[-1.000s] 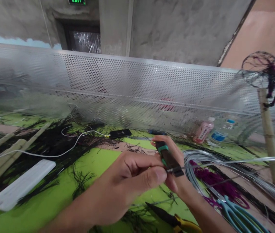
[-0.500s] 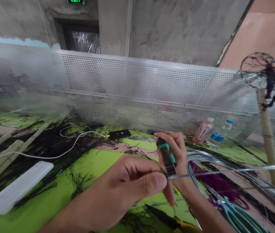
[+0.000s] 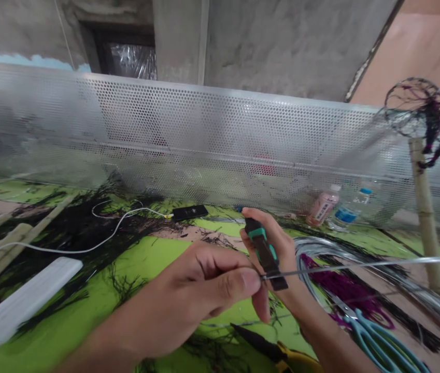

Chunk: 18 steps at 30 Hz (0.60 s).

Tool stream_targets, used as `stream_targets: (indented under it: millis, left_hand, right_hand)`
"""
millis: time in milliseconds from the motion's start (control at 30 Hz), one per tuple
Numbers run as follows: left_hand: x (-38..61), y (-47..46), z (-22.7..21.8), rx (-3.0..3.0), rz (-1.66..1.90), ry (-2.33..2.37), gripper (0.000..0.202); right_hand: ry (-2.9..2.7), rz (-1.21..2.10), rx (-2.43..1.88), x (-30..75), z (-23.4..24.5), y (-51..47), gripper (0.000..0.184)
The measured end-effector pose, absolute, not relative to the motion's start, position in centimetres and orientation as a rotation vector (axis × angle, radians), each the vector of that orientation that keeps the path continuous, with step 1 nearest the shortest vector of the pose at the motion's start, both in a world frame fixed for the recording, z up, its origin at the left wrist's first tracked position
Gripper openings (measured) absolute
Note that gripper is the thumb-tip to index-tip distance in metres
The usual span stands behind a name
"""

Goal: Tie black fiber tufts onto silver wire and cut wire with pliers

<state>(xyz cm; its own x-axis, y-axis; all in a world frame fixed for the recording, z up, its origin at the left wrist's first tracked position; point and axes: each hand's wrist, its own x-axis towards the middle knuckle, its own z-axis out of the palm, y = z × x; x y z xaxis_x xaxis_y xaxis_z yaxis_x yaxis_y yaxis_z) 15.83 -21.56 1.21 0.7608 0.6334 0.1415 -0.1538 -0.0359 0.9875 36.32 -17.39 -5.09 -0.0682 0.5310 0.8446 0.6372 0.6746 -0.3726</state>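
Note:
My left hand [image 3: 208,290] pinches the end of a silvery metal wire [image 3: 359,263] between thumb and forefinger. From there the wire runs off to the right edge. My right hand [image 3: 278,241] is wrapped round what looks like a black-and-green utility knife [image 3: 260,243]. The dark flat end of the knife crosses the wire just right of my left thumb. Below my hands lie pliers with yellow handles [image 3: 295,360] and dark jaws. Scissors with light blue handles [image 3: 383,339] rest at the lower right.
A coil of wire [image 3: 332,248] and purple strands [image 3: 344,285] lie to the right. Behind are a pink bottle [image 3: 323,206], a water bottle [image 3: 348,211] and a perforated metal screen [image 3: 204,140]. A phone [image 3: 189,212], white power bank [image 3: 29,300], black fibres [image 3: 99,228] and bamboo poles [image 3: 427,207] surround the green surface.
The knife's dark end has slid along the wire, slightly away from my left thumb, and now reaches past it. Both hands sit a little further left in view.

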Motion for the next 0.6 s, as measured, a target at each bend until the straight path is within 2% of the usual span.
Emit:
stream_targets:
  millis: [367,600]
  left_hand:
    - [15.7,-21.2,0.7,1.503,0.663,0.411,0.034]
    - [15.7,-21.4,2.1,1.811,0.865,0.565,0.035]
  right_hand:
    - [-1.771,-0.236,-0.935,36.7,-5.3,-16.9,0.029]
    - [-1.776,-0.367,-0.946,37.3,-5.0,-17.2,0.028]
